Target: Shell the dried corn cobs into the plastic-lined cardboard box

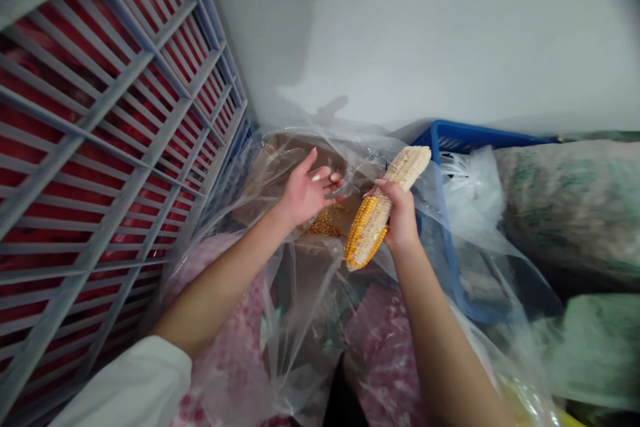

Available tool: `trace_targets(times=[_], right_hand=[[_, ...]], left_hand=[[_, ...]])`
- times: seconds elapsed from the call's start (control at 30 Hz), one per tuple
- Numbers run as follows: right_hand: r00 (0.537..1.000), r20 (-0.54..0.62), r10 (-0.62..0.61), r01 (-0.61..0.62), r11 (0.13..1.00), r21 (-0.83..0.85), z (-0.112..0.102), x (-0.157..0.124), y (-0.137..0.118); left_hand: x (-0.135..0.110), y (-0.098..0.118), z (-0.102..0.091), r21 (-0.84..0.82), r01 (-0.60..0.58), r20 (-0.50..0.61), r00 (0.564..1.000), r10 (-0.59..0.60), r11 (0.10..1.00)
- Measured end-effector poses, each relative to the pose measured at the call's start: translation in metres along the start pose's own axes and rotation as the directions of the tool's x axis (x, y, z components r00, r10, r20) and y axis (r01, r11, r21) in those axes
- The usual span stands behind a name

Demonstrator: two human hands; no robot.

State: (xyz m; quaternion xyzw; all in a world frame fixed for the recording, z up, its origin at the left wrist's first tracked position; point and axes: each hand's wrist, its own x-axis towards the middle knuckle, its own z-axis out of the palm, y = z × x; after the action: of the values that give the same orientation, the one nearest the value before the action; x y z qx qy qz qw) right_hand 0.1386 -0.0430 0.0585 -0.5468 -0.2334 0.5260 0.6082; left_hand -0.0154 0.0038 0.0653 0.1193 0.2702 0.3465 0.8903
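Note:
My right hand [400,213] is closed around a corn cob [370,227]. The cob is tilted, its bare pale end up and to the right, and rows of yellow kernels remain on its lower part. Left of it, my left hand [309,192] is open with the palm up and fingers spread, apart from the cob. A small pale bit lies on its fingers. Below the hands, loose yellow corn kernels [324,223] lie in a pile inside a cardboard box [265,177] lined with clear plastic sheeting [300,307].
A grey slatted plastic crate [145,60] with red things behind its slats rises on the left. To the right stands a blue crate [453,267] with a white plastic bag [473,187]. A large filled sack [575,207] lies beyond it. A white wall [400,33] closes the back.

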Motion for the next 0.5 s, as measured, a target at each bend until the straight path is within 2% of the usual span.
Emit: trace_targets(times=[0.1, 0.2, 0.27, 0.37, 0.43, 0.5], right_hand=[[1.000, 0.005, 0.005, -0.004, 1.000, -0.020, 0.001, 0.000, 0.000], [1.000, 0.012, -0.002, 0.002, 1.000, -0.017, 0.001, 0.000, 0.002], [1.000, 0.022, -0.017, 0.017, 1.000, -0.004, 0.001, 0.001, 0.002], [0.999, 0.027, -0.031, 0.030, 0.999, 0.023, 0.001, 0.001, 0.002], [0.999, 0.023, -0.029, 0.027, 0.998, 0.058, 0.001, 0.000, 0.001], [0.999, 0.021, -0.027, 0.024, 0.994, 0.110, 0.000, 0.000, -0.001]], left_hand=[[0.002, -0.003, -0.007, -0.033, -0.001, -0.029, 1.000, 0.000, 0.999], [0.000, -0.003, -0.005, -0.036, -0.022, -0.012, 1.000, 0.022, 0.999], [-0.002, -0.001, -0.001, 0.012, -0.040, 0.015, 0.999, 0.040, 0.999], [-0.002, -0.003, 0.003, 0.180, -0.043, 0.029, 0.999, 0.038, 0.983], [0.001, -0.010, 0.001, 0.336, -0.018, -0.055, 0.998, 0.039, 0.942], [0.004, -0.023, -0.003, 0.473, 0.070, -0.182, 0.983, 0.020, 0.878]])
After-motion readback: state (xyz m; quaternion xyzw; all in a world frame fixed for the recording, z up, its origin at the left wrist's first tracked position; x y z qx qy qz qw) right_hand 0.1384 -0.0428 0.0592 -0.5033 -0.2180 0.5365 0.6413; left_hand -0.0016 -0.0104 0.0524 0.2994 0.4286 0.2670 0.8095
